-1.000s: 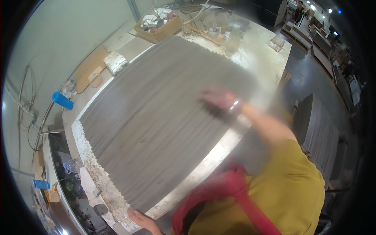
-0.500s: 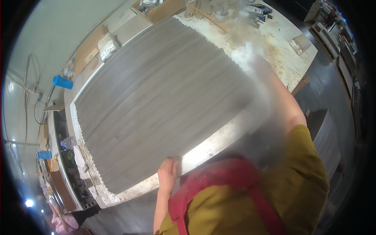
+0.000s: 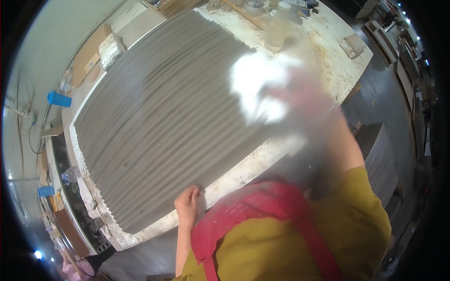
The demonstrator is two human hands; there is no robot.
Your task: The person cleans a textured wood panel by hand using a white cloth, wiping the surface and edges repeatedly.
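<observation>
- My right hand (image 3: 300, 100), blurred, holds a white rag (image 3: 255, 86) over the grey ribbed panel (image 3: 164, 126).
- My left hand (image 3: 187, 206), fingers curled, rests on the table's (image 3: 328, 61) near edge.
- Wiping looks unfinished.

Pale greenish wall (image 3: 42, 51) across the upper left of the frame, with cables hanging down at the left edge. Dark grey floor (image 3: 375, 89) at right, glossy under small bright lights in the upper right corner. Stacked grey slabs (image 3: 382, 159) at mid right. Long, pale, crusted tabletop (image 3: 328, 61) running from lower left to upper right. Narrow cluttered shelf (image 3: 70, 206) along the lower left, with blue containers (image 3: 58, 99) nearby.
</observation>
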